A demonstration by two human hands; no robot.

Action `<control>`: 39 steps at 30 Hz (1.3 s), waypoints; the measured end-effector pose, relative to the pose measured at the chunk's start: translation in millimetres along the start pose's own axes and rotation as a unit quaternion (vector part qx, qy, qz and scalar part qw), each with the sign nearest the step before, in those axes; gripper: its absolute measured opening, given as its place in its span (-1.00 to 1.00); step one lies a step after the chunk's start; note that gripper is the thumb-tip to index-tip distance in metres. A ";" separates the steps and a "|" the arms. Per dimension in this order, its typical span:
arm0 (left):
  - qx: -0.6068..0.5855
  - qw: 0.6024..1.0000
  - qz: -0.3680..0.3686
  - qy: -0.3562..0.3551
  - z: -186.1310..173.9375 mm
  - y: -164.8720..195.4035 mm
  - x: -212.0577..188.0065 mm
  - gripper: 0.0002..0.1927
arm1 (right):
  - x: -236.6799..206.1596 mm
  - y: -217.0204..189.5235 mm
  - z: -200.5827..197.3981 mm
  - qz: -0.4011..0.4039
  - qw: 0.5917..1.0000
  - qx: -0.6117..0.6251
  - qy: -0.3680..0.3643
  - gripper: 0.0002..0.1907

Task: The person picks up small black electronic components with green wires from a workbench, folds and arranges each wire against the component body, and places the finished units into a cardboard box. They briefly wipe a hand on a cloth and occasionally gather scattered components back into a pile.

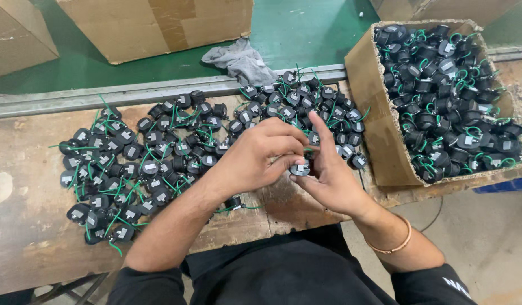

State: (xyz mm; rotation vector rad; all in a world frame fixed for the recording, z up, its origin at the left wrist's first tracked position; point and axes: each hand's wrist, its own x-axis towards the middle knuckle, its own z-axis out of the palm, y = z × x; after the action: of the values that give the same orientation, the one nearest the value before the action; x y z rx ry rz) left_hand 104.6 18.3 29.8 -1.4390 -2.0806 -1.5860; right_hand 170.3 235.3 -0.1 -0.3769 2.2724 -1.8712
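Observation:
My left hand (255, 155) and my right hand (328, 175) meet above the front edge of the worn wooden bench (23, 226). Together they hold one small round black part (300, 168) with a pale label on its face. My left fingers curl over it from the left, and my right thumb and fingers pinch it from the right. A green wire shows between the fingers. Another black part with a green wire (233, 202) lies on the bench under my left wrist.
A pile of several like black parts with green wires (153, 152) covers the bench. A cardboard box (379, 130) at right is full of the same parts. A grey rag (241, 59) lies beyond a metal rail (102, 96). Large cartons (159, 25) stand on the green floor.

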 end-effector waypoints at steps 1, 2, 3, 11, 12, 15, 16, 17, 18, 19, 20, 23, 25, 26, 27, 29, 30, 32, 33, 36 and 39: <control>0.001 1.000 -0.001 0.007 2.6 -0.2 -0.4 -0.85 | -0.4 1.0 0.7 -0.045 0.996 -0.071 0.005 0.17; 0.002 1.000 -0.003 0.014 6.0 -0.3 -0.8 -0.82 | -1.7 2.4 2.3 -0.090 0.986 -0.141 0.010 0.17; 0.003 1.000 -0.004 0.021 8.8 -0.7 -1.4 -0.79 | -2.7 3.8 3.8 -0.135 0.968 -0.210 0.014 0.17; 0.037 0.998 -0.023 0.037 17.2 -0.1 -4.5 -0.76 | -2.1 -9.6 -3.6 -0.127 0.954 -0.270 0.031 0.10; 0.041 0.998 -0.026 0.032 17.3 1.1 -3.8 -0.73 | -0.8 -15.1 -7.1 -0.107 0.951 -0.287 0.033 0.09; 0.037 0.999 -0.026 0.028 12.7 3.7 -0.3 -0.68 | 4.8 -32.2 -20.8 -0.177 0.927 -0.331 0.000 0.00; 0.054 0.998 -0.025 0.034 9.2 4.1 0.5 -0.66 | 7.9 -37.3 -29.0 -0.174 0.920 -0.352 0.014 -0.04; 0.070 0.996 -0.024 0.039 4.6 4.2 0.8 -0.64 | 11.6 -42.1 -40.9 -0.172 0.912 -0.372 0.028 -0.08; 0.087 0.995 -0.023 0.045 0.1 4.2 0.9 -0.62 | 16.3 -45.5 -56.2 -0.170 0.904 -0.391 0.043 -0.12; 0.086 0.994 -0.026 0.057 -4.0 3.9 1.0 -0.63 | 24.5 -48.4 -78.1 -0.182 0.888 -0.417 0.065 -0.21; 0.084 0.994 -0.029 0.070 -7.7 3.8 0.8 -0.63 | 35.3 -50.6 -105.3 -0.194 0.872 -0.442 0.088 -0.30; 0.087 0.991 -0.030 0.098 -15.5 3.7 0.3 -0.65 | 68.8 -47.7 -202.0 -0.235 0.784 -0.553 0.157 -0.51; 0.090 0.989 -0.029 0.110 -16.3 4.4 1.2 -0.65 | 96.4 -35.1 -267.6 -0.164 0.738 -0.614 0.227 -0.59; 0.091 0.989 -0.030 0.113 -16.0 4.8 1.8 -0.65 | 107.0 -24.6 -296.1 -0.097 0.708 -0.648 0.263 -0.64; 0.093 0.988 -0.030 0.117 -15.5 5.1 2.5 -0.64 | 113.7 -12.2 -321.3 -0.114 0.690 -0.667 0.257 -0.57; 0.083 0.990 -0.043 0.109 -13.6 5.6 4.0 -0.64 | 125.7 10.8 -362.0 -0.152 0.651 -0.701 0.247 -0.42; 0.078 0.990 -0.050 0.105 -12.8 5.6 4.6 -0.64 | 128.9 20.8 -375.8 -0.111 0.693 -0.672 0.236 -0.41; 0.082 0.989 -0.050 0.108 -12.6 4.9 5.4 -0.63 | 132.6 30.8 -383.2 -0.026 0.768 -0.605 0.209 -0.38; 0.083 0.989 -0.052 0.110 -13.2 4.3 5.7 -0.63 | 132.2 33.1 -381.7 0.007 0.741 -0.636 0.215 -0.48; 0.095 0.988 -0.044 0.117 -18.8 -0.1 6.6 -0.63 | 112.4 20.6 -357.3 0.043 0.664 -0.714 0.220 -0.69; 0.109 0.986 -0.089 0.087 -24.6 -6.4 5.1 -0.68 | 78.2 -17.8 -291.9 -0.056 0.640 -0.745 0.177 -0.65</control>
State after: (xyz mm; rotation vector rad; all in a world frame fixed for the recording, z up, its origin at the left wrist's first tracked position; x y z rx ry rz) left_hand 87.3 1.5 39.3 -1.0301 -2.2476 -1.4288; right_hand 12.2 481.8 76.6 -0.2798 3.5151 0.5063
